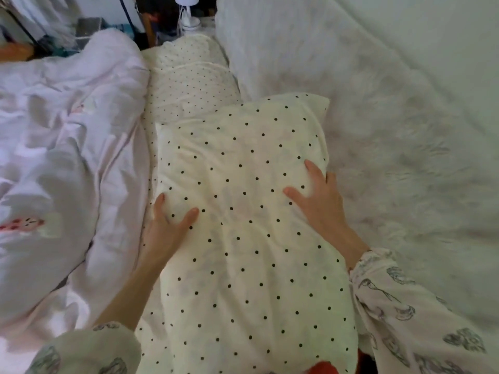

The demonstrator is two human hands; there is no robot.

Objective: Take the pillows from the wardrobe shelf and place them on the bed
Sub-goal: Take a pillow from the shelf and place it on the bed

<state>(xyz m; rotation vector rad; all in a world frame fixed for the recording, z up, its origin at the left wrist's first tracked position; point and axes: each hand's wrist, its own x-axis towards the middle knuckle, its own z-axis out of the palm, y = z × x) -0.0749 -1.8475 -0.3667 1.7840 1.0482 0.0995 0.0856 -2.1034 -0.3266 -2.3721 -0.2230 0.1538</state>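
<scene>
A large cream pillow with black dots [243,225] lies lengthwise in front of me on the bed. My left hand [167,225] grips its left edge, thumb on top. On the pillow's right side my right hand [318,198] presses down with fingers spread, wrapping the edge. Beyond it lies a second cream pillow with smaller dots [189,85], its near end touching the first. The wardrobe shelf is out of view.
A crumpled white-pink duvet [62,157] is heaped to the left. A white fluffy blanket [391,130] covers the bed to the right. At the far end stand a white lamp [187,12] and cluttered items [54,36].
</scene>
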